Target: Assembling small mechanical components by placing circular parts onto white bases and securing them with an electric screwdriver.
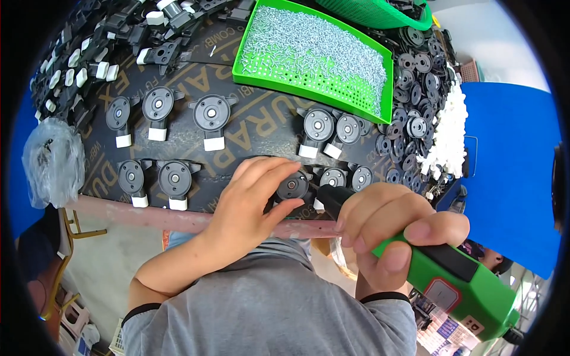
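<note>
My left hand (246,199) grips a black round plastic part (292,187) near the table's front edge, thumb and fingers curled about its rim. In my right hand (395,228) is a green power screwdriver (469,291) with a black nose. It lies tilted, its tip pointing left at the right edge of the held part; whether the bit touches a screw I cannot tell. Close behind the nose sits a black disc part with a white foot (333,178), and another disc part (361,177) lies to its right. Two like parts (176,178) lie left of my left hand.
A green tray of small silver screws (240,70) stands at the back. Further disc parts (212,114) form a row before it. Black discs (417,126) and white pieces (451,127) heap at right; black-and-white parts (80,77) and a clear plastic bag (53,163) are left.
</note>
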{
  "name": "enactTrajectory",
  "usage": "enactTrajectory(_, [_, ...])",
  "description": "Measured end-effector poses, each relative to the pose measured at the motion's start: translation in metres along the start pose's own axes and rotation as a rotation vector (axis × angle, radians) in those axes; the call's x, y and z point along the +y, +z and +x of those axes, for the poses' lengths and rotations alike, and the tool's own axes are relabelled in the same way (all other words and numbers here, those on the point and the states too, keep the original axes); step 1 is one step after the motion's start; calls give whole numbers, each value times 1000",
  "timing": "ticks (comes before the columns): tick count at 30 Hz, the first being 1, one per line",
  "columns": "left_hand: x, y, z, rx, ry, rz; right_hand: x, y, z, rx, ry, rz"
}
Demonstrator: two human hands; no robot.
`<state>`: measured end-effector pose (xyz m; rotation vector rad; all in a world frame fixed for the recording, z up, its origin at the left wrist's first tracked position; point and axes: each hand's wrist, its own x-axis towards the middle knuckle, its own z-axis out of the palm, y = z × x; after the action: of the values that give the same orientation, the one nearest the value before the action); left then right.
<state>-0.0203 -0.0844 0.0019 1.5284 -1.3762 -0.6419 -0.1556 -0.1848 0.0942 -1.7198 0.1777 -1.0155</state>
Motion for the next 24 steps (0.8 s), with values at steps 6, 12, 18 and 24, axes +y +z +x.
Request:
enactTrajectory(6, [4, -1, 3, -14, 25, 15, 5, -13, 11, -161, 18, 32])
enactTrajectory(12, [5, 1, 1, 4, 5, 50, 7, -3, 1, 2, 36, -20])
enactTrajectory(18, [7, 5, 5, -19, 26, 57, -18, -38, 35, 37, -149, 75])
enactTrajectory(24, [6, 3, 4, -40, -24, 62, 57, -69, 71, 468, -103, -43])
